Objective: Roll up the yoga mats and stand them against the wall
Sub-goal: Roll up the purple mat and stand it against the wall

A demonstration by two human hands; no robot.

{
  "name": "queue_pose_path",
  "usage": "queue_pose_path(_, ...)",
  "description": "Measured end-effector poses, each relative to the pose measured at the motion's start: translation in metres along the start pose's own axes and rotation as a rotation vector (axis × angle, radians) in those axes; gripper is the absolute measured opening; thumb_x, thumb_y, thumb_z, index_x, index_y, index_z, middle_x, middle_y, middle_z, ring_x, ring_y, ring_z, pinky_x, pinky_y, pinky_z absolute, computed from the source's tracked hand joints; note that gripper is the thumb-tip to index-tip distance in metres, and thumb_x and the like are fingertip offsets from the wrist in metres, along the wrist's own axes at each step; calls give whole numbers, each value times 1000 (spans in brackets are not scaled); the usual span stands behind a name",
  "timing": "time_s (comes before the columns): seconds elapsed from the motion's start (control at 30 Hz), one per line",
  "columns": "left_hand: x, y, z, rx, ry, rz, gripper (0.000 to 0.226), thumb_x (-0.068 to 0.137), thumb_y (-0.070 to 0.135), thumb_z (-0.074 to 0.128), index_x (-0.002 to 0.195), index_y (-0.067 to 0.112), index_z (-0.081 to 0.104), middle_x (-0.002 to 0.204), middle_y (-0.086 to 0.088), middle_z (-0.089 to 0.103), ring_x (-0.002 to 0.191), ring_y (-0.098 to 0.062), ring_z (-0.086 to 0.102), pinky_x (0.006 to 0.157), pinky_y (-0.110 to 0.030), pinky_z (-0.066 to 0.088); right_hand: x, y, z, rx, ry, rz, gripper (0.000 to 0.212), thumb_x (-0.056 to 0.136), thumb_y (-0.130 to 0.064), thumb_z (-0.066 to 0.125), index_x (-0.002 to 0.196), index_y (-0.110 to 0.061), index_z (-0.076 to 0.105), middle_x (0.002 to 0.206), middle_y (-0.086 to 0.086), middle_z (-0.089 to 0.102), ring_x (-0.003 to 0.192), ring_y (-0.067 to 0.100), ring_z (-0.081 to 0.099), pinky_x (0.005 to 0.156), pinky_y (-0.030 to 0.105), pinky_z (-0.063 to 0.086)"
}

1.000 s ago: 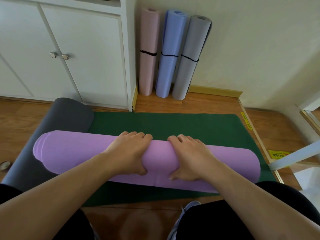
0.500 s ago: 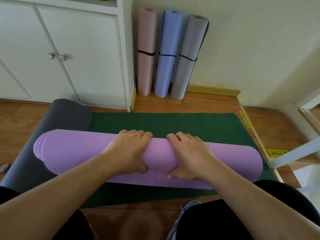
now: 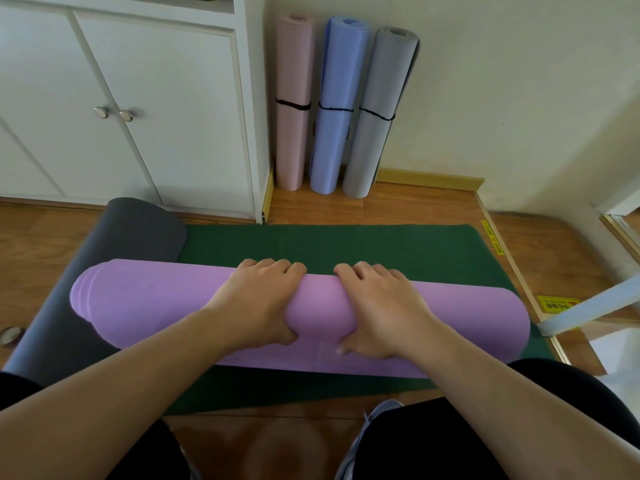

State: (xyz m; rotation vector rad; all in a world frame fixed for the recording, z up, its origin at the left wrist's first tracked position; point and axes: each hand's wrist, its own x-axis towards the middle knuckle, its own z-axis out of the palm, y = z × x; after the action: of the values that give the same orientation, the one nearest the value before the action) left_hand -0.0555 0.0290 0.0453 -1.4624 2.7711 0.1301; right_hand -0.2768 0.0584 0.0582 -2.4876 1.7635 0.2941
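Observation:
A purple yoga mat (image 3: pixel 149 306), rolled up, lies across a flat green mat (image 3: pixel 381 247) on the floor. My left hand (image 3: pixel 258 303) and my right hand (image 3: pixel 377 306) grip the roll side by side at its middle, fingers curled over the far side and thumbs on the near side. A dark grey mat (image 3: pixel 135 230) lies along the left, partly under the purple roll. Three rolled mats stand upright against the wall, each bound with a black strap: pink (image 3: pixel 294 98), blue (image 3: pixel 337 105) and grey (image 3: pixel 377 112).
A white cabinet (image 3: pixel 138 116) with two knobbed doors stands at the back left. A wooden threshold strip (image 3: pixel 512 271) with yellow stickers runs along the green mat's right edge. A white bar (image 3: pixel 588 310) slants in from the right. My knees and a shoe are at the bottom.
The purple roll and both hands have shifted very slightly away from me over the green mat. The grip is the same.

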Motion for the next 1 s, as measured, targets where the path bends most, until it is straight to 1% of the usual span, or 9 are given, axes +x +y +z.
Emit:
queue_pose_path(0.13, -2, 2, -1, 21, 2, 10, 88, 66, 67, 72, 141, 29, 45, 131, 8, 59, 117, -19, 56, 106, -38, 45, 0, 0, -3, 40, 50, 19, 79, 66, -64, 81, 126, -27, 46, 113, -3, 59, 105, 25, 60, 81, 39, 44)
queue_pose_path(0.23, -2, 7, 1, 121, 13, -5, 107, 63, 69, 78, 149, 22, 37, 139, 0, 52, 126, -25, 52, 111, -42, 43, 0, 6, -9, 94, 40, 56, 76, 62, -68, 78, 122, -31, 49, 107, -9, 60, 99, 21, 61, 76, 37, 47)
queue_pose_path(0.3, 0, 9, 4, 143, 21, -9, 104, 63, 66, 82, 146, 21, 39, 136, -1, 54, 123, -25, 53, 109, -42, 45, -1, 6, -7, 108, 21, 60, 78, 62, -69, 77, 124, -33, 49, 108, -10, 61, 100, 21, 63, 75, 36, 47)
queue_pose_path(0.47, 2, 5, -2, 26, 20, -29, 83, 66, 63, 75, 136, 28, 47, 125, 9, 61, 112, -18, 58, 100, -37, 47, -1, 1, -4, -34, 26, -13, 116, 64, -73, 85, 153, -25, 29, 138, 2, 51, 126, 28, 53, 107, 43, 44)
queue_pose_path(0.6, 2, 3, -4, -34, -16, -36, 85, 63, 69, 73, 136, 32, 46, 125, 12, 60, 112, -15, 58, 102, -35, 46, 1, -1, -1, -30, 70, -19, 97, 66, -66, 85, 142, -24, 40, 129, 1, 56, 118, 28, 57, 99, 42, 48)
queue_pose_path(0.73, -2, 5, -1, 86, 6, -32, 105, 62, 69, 77, 148, 24, 38, 138, 2, 51, 125, -23, 52, 111, -39, 42, 0, 3, -6, 55, 102, 17, 87, 65, -67, 80, 135, -29, 46, 121, -4, 61, 112, 23, 60, 91, 38, 49)
queue_pose_path(0.8, -1, 8, 1, 131, 3, -35, 101, 64, 64, 81, 145, 23, 39, 136, 1, 53, 124, -25, 53, 109, -40, 43, -1, 3, -5, 91, 87, 30, 86, 65, -68, 78, 135, -31, 46, 120, -6, 61, 111, 22, 60, 88, 37, 47)
queue_pose_path(0.9, 1, 7, 0, 79, 3, -51, 85, 66, 56, 80, 137, 26, 43, 127, 5, 59, 114, -21, 58, 102, -39, 46, -2, 0, -2, 54, 89, -4, 99, 67, -68, 80, 147, -27, 39, 130, -1, 57, 120, 25, 56, 102, 39, 45)
queue_pose_path(1.0, 2, 2, -8, -22, -18, -73, 85, 61, 61, 77, 133, 30, 45, 115, 10, 63, 103, -18, 61, 91, -35, 48, -2, -1, 0, -50, 83, -15, 120, 64, -65, 87, 157, -22, 26, 140, 5, 47, 128, 30, 49, 114, 43, 39)
